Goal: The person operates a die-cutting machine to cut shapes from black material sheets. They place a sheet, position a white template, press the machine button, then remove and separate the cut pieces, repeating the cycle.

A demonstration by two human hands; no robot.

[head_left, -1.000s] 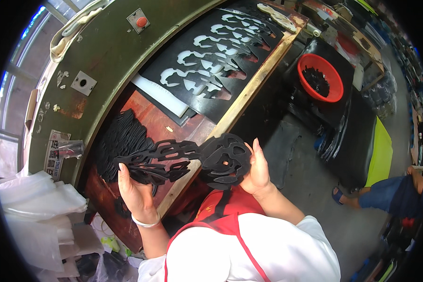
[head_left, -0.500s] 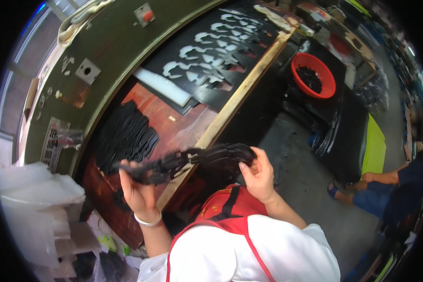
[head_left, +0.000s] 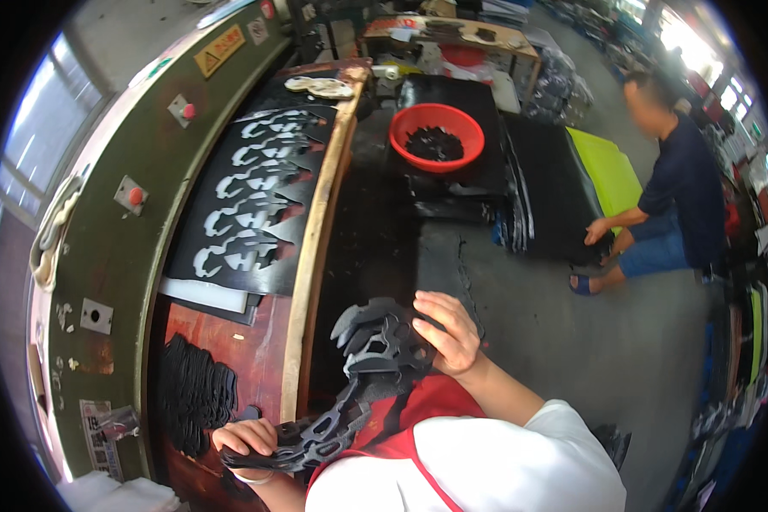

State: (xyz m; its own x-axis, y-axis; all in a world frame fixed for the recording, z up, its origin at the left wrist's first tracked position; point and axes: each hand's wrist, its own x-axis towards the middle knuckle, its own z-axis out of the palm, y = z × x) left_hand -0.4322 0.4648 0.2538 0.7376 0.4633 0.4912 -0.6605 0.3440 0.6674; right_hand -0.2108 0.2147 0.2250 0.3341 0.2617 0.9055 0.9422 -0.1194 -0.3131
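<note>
A stack of thin black cut-out pieces (head_left: 354,416) with holes in them stretches between my hands in front of the red apron. My left hand (head_left: 246,443) is closed round the lower left end. At the upper right end my right hand (head_left: 450,334) grips the stack from its outer side. The pieces bend upward there and are fanned out, their edges standing apart. On the red-brown work table (head_left: 260,330), beyond my left hand, lies a long pile of similar black pieces (head_left: 194,391).
Left stands a green machine wall (head_left: 115,256) with red buttons. A wooden rail (head_left: 316,256) edges the table, where a black sheet (head_left: 273,277) with cut-out shapes and a white slab (head_left: 200,295) lie. Beyond are a red bowl (head_left: 475,143) of black scraps and a person (head_left: 687,192) handling black sheets (head_left: 555,192).
The view has swung right, bringing more of the co-worker into sight. My left hand has lowered and closed over its end; the stack now bends upward and fans out at my right hand.
</note>
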